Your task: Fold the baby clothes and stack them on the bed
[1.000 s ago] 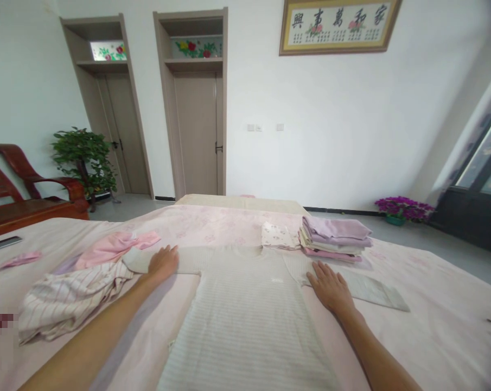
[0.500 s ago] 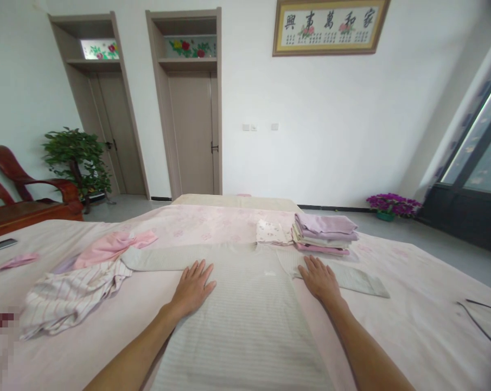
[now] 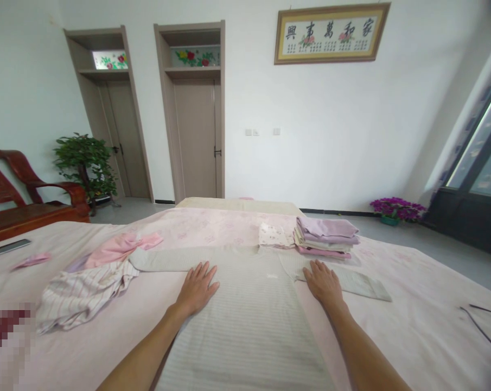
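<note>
A pale striped long-sleeved shirt (image 3: 249, 315) lies spread out on the pink sheet (image 3: 424, 326), its sleeves stretched to both sides. My left hand (image 3: 197, 288) rests flat at the base of the left sleeve, fingers apart. On the right, my right hand (image 3: 323, 282) lies flat where the other sleeve joins the body. Neither hand holds anything. Just beyond my right hand stands a stack of folded clothes (image 3: 326, 237), lilac on top, with a folded white patterned cloth (image 3: 275, 234) beside it.
At the left lie a crumpled striped garment (image 3: 84, 296), a pink garment (image 3: 117, 250), a small pink piece (image 3: 32, 260) and a dark flat device (image 3: 7, 248). A black cord (image 3: 483, 331) lies at the right. Beyond are a wooden bench (image 3: 37, 209) and a plant (image 3: 84, 165).
The view has shifted slightly, so the scene sits a little lower and further right. Both hands remain flat on the shirt, and the clothes look unchanged.
</note>
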Available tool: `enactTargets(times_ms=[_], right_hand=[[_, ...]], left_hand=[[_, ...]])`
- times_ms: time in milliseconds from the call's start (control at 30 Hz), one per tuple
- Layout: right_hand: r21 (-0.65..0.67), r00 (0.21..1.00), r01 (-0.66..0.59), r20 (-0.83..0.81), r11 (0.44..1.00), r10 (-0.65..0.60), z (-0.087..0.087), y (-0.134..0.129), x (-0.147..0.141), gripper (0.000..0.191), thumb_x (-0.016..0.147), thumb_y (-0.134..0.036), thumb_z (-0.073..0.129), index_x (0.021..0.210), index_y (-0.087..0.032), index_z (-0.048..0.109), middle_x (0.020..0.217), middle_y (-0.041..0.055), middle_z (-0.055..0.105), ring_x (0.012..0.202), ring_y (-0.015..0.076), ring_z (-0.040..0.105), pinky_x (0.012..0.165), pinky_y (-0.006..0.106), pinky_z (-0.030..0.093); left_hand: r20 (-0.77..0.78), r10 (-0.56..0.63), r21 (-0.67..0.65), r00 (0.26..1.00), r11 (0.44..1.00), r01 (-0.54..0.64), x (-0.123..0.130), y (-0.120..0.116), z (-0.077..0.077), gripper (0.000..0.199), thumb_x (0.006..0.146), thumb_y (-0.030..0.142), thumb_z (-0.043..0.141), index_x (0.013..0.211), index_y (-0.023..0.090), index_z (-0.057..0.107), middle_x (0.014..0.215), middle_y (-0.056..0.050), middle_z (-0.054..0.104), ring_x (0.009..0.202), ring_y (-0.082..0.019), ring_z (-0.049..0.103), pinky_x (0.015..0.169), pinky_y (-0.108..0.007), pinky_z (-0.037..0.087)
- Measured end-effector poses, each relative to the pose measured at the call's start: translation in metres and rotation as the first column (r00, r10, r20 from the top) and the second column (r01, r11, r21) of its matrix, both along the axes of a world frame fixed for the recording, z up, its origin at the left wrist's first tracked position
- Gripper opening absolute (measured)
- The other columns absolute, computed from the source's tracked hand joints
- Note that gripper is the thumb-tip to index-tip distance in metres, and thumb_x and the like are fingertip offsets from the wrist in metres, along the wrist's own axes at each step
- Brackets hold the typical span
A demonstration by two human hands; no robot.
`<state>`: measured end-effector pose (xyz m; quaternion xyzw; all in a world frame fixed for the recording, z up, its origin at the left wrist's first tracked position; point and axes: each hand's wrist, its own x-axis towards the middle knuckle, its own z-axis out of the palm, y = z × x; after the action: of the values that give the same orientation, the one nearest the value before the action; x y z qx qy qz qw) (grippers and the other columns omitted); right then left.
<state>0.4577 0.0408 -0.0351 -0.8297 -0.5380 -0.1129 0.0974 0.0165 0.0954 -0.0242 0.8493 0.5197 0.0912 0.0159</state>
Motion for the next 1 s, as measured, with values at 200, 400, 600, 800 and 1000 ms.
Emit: enactTargets(times_ms=[200, 400, 600, 800, 1000], right_hand=[[0.020, 1.000, -0.011, 0.019, 1.000, 0.011, -0.005, 0.002, 0.004, 0.056, 0.095, -0.044, 0.027, 0.138, -0.014, 0.046, 0.147, 0.0150, 0.042, 0.136, 0.0281, 0.035, 0.108, 0.047, 0.025], [0.017, 1.000, -0.010, 0.016, 1.000, 0.010, -0.005, 0.001, 0.003, 0.056, 0.095, -0.043, 0.027, 0.139, -0.014, 0.045, 0.147, 0.0144, 0.042, 0.137, 0.0280, 0.035, 0.108, 0.048, 0.026], [0.025, 0.999, -0.026, 0.047, 0.999, 0.025, 0.002, -0.005, -0.002, 0.051, 0.095, -0.038, 0.028, 0.136, -0.014, 0.048, 0.145, 0.0166, 0.045, 0.135, 0.0277, 0.037, 0.106, 0.049, 0.029], [0.056, 0.994, -0.079, 0.076, 0.995, 0.074, 0.003, -0.008, -0.002, 0.044, 0.094, -0.034, 0.033, 0.126, -0.016, 0.057, 0.139, 0.0172, 0.050, 0.130, 0.0286, 0.045, 0.103, 0.047, 0.033], [0.164, 0.984, -0.150, 0.119, 0.975, 0.131, -0.006, -0.005, 0.008, 0.048, 0.095, -0.034, 0.028, 0.130, -0.014, 0.054, 0.135, 0.0144, 0.056, 0.127, 0.0289, 0.049, 0.106, 0.051, 0.032]], left_hand=[[0.026, -0.010, 0.002, 1.000, 1.000, 0.009, -0.002, 0.003, -0.002, 0.064, 0.095, 0.061, 0.022, 0.149, 0.028, 0.032, 0.158, -0.007, 0.024, 0.146, -0.028, 0.017, 0.116, -0.049, 0.012], [0.058, -0.013, 0.010, 0.998, 1.000, 0.012, -0.003, 0.002, -0.001, 0.060, 0.096, 0.058, 0.025, 0.148, 0.029, 0.035, 0.157, -0.006, 0.027, 0.145, -0.026, 0.019, 0.117, -0.047, 0.013], [0.082, -0.004, 0.014, 0.997, 1.000, 0.003, -0.003, 0.000, 0.003, 0.056, 0.097, 0.054, 0.028, 0.146, 0.029, 0.039, 0.156, -0.005, 0.030, 0.145, -0.025, 0.021, 0.117, -0.046, 0.014], [0.105, 0.006, 0.013, 0.994, 1.000, -0.007, -0.002, -0.002, 0.006, 0.054, 0.096, 0.051, 0.031, 0.144, 0.029, 0.043, 0.155, -0.005, 0.032, 0.144, -0.025, 0.023, 0.117, -0.047, 0.016], [0.126, 0.027, 0.045, 0.992, 0.998, -0.032, 0.000, -0.004, 0.008, 0.050, 0.097, 0.047, 0.032, 0.140, 0.027, 0.049, 0.152, -0.006, 0.038, 0.142, -0.025, 0.029, 0.117, -0.047, 0.018]])
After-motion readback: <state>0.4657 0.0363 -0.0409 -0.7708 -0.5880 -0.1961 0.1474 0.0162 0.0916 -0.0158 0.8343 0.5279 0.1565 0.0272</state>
